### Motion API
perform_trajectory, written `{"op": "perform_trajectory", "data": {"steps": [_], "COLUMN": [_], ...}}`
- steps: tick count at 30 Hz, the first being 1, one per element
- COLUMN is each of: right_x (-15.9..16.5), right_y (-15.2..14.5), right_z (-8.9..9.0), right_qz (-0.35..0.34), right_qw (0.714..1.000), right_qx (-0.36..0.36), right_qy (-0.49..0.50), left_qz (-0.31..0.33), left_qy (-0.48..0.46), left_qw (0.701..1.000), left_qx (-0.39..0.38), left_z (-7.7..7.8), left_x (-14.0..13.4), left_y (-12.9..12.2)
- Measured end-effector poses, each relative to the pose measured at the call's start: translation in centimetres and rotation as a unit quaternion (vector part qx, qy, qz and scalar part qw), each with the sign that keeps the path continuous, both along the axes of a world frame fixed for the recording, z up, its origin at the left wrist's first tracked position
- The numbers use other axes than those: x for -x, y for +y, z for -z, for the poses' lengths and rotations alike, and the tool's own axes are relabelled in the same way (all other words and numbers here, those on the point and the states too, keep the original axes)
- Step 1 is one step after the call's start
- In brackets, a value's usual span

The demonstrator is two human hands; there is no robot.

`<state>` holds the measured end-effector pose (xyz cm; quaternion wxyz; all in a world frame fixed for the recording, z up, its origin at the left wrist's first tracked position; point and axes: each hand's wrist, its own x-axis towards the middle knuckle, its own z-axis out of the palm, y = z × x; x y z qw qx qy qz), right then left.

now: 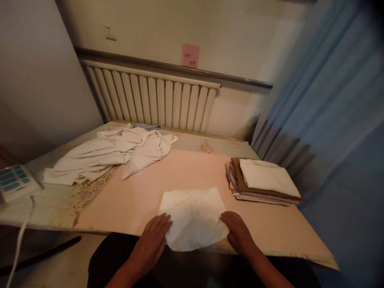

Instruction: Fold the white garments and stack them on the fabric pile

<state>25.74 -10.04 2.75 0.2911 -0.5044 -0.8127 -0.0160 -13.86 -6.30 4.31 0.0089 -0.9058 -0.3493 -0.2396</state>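
A white cloth (193,218) is spread at the near edge of the table, its lower part hanging slightly over that edge towards me. My left hand (153,236) grips its left side, fingers on top and the thumb hidden. On the opposite side, my right hand (238,232) holds the right edge between curled fingers and thumb. Beneath the cloth lies a flat pink sheet (192,168). To the right of my right hand is a stack of folded fabrics (261,192), with a folded white cloth (268,176) on top.
Crumpled white fabric (105,150) lies at the back left of the table, with a bit of blue cloth (147,127) behind it. A white device with a cord (19,182) sits far left. A radiator (156,98) stands behind; a blue curtain (339,132) hangs on the right.
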Motion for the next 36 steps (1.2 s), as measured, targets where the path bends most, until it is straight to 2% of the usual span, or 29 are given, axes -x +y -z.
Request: {"op": "perform_trajectory", "data": {"steps": [2,4,10,14,18,21,23,27,29,32,36], "right_x": [0.3,0.7,2.3,2.8,2.6,2.3,2.1,2.0,2.0,1.9,1.5], "right_y": [-0.5,-0.9,-1.2,-0.9,-0.4,0.0,0.3,1.3,2.2,4.0,6.4], "right_z": [-0.2,-0.3,-0.1,-0.4,-0.8,-1.0,-1.4,-3.2,-4.3,-5.4,-5.3], "right_qz": [-0.005,-0.013,-0.063,-0.081,-0.088,-0.093,-0.087,-0.052,-0.043,-0.028,-0.002], "right_qw": [1.0,0.999,0.993,0.994,0.994,0.994,0.991,0.977,0.963,0.947,0.94], "right_qx": [-0.017,-0.03,-0.074,-0.042,0.001,0.054,0.095,0.206,0.266,0.312,0.333], "right_qy": [-0.022,-0.041,-0.06,-0.059,-0.057,-0.036,-0.022,-0.002,0.028,0.065,0.08], "left_qz": [0.019,0.027,0.018,0.039,0.03,0.015,0.0,-0.041,-0.035,-0.047,-0.073], "left_qy": [0.035,0.068,0.066,0.04,-0.002,-0.04,-0.054,-0.048,-0.059,-0.082,-0.082], "left_qw": [0.999,0.997,0.997,0.998,0.999,0.993,0.984,0.946,0.926,0.904,0.898], "left_qx": [-0.011,-0.018,-0.037,-0.02,0.032,0.107,0.172,0.318,0.371,0.418,0.427], "left_z": [-0.4,-0.1,3.3,4.5,4.5,3.8,2.8,-0.3,-1.8,-3.1,-3.4], "left_x": [-1.0,-2.1,-4.6,-5.6,-5.8,-5.6,-5.5,-5.7,-5.9,-6.1,-6.1], "left_y": [-1.5,-2.4,-2.1,-1.4,-1.1,-0.9,-0.5,1.2,2.2,3.6,4.7]}}
